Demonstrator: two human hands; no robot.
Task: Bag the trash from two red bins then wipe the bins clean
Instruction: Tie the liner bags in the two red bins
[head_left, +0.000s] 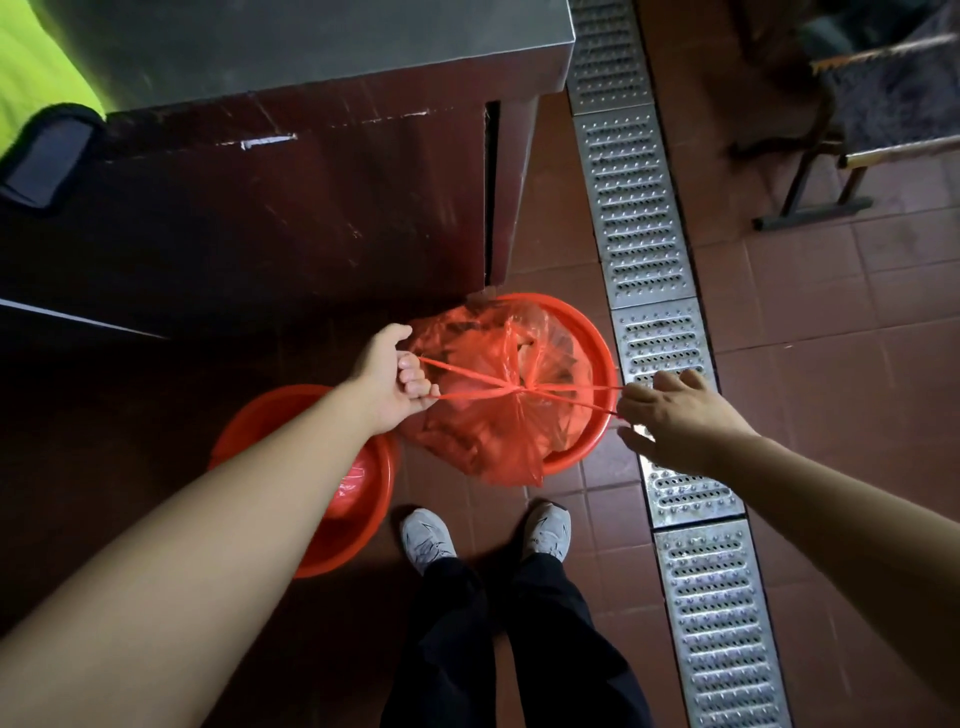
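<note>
My left hand (390, 375) has its fingers curled round the two left ends of the red ties (470, 375), and my right hand (678, 418) pinches the two right ends at its fingertips, its other fingers spread; the ties are stretched tight between the two hands and cross at a knot (525, 387) above the gathered mouth of the red bag (493, 395). The full bag sits in the right-hand red bin (592, 343), which stands on the tiled floor (831, 364) at the foot of the metal counter (322, 156), just beside the drain grate (649, 249). The bag's lower part hangs out over the bin's near rim. The left-hand red bin (358, 514) stands near it, partly hidden by my left forearm, with some red plastic visible inside. My two pale shoes (428, 538) are on the floor just below the bins. A dark chair (883, 104) stands beyond the grate.
</note>
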